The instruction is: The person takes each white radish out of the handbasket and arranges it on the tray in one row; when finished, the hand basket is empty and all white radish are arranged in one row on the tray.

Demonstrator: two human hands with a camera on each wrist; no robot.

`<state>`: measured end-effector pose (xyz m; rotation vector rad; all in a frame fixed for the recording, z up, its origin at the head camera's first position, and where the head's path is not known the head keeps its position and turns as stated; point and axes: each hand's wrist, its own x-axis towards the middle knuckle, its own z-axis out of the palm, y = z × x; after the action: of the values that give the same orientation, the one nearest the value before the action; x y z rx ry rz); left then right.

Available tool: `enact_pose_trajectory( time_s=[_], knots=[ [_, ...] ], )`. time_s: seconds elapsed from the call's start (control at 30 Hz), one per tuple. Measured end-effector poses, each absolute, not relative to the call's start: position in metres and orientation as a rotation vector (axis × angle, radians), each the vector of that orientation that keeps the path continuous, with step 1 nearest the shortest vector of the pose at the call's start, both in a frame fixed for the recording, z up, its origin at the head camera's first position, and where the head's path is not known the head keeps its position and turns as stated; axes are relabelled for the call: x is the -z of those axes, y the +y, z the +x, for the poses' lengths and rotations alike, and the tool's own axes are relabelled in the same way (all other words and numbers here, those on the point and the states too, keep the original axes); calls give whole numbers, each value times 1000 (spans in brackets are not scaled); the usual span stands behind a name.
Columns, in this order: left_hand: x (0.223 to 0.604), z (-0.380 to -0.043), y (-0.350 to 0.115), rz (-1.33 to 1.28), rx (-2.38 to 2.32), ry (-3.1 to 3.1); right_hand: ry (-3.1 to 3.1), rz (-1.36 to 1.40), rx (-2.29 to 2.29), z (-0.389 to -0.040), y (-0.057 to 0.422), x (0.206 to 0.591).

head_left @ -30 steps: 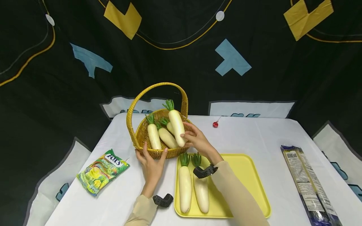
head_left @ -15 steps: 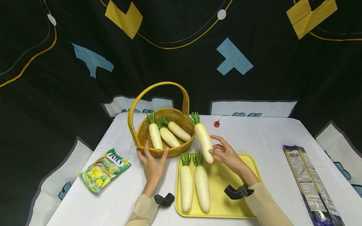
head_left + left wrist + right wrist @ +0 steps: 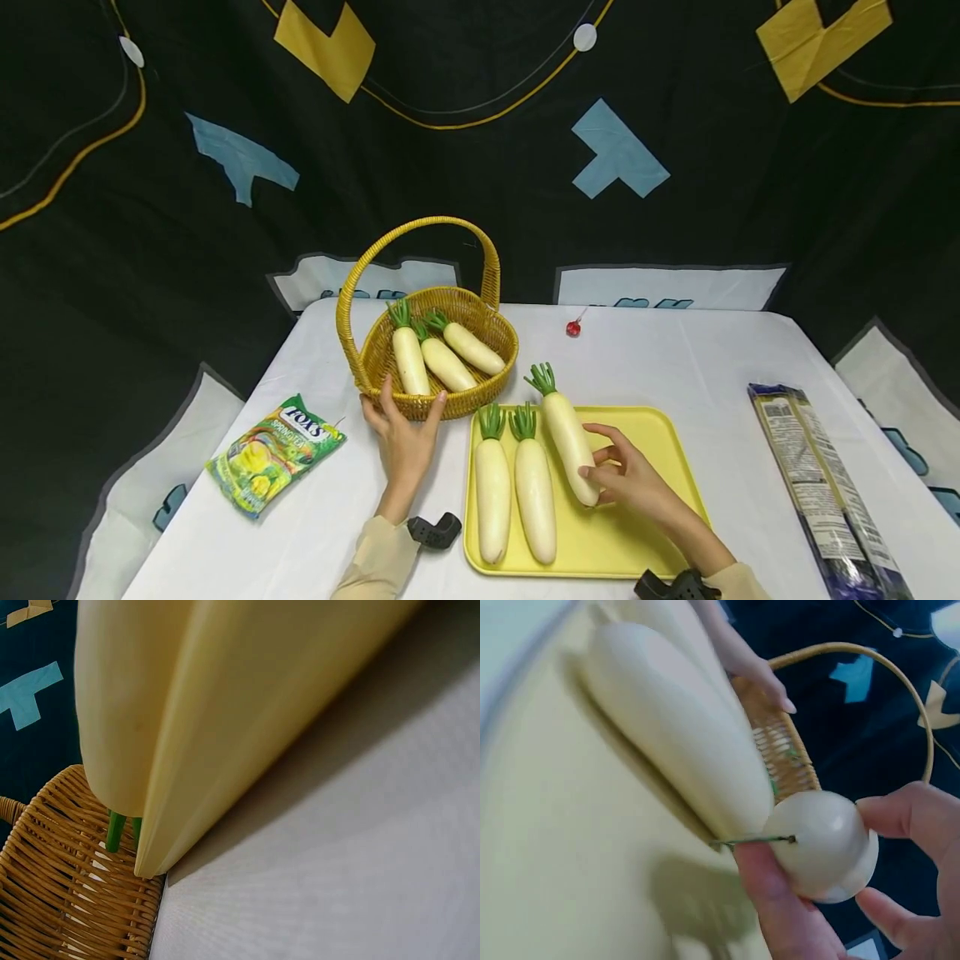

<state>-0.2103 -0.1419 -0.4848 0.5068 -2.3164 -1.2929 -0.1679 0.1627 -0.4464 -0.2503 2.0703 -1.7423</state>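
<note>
My right hand (image 3: 630,477) pinches a white radish (image 3: 568,446) by its lower end, its green top pointing away, tilted over the yellow tray (image 3: 645,533). In the right wrist view the thumb and fingers (image 3: 911,817) grip the radish's rounded tip (image 3: 817,840). Two more radishes (image 3: 492,500) lie side by side on the tray's left part. My left hand (image 3: 406,446) rests with spread fingers against the near side of the wicker basket (image 3: 480,396). Inside the basket are three radishes (image 3: 447,364). In the left wrist view the left hand is hidden.
A green candy bag (image 3: 276,454) lies left of the basket. A red lollipop (image 3: 573,328) sits towards the table's back edge. A long plastic package (image 3: 821,487) lies at the right. The basket's tall handle (image 3: 420,223) arches above it.
My right hand has lifted a radish out of the basket and carried it right and nearer, over the tray beside the other two. The left hand has stayed at the basket.
</note>
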Motion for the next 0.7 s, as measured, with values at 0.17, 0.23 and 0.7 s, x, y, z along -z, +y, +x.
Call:
enact_pose_trajectory(
  time_s=[0.17,0.23,0.7],
  knots=[
    [485,-209,-142,506,1292,-2316,2093,-209,1681,-155,160,452],
    [485,-210,-141,502,1290,-2321,2113,-197,1663,-152,158,453],
    [484,-211,-141,520,1271,-2332,2145,-126,1577,-133,157,454]
  ],
)
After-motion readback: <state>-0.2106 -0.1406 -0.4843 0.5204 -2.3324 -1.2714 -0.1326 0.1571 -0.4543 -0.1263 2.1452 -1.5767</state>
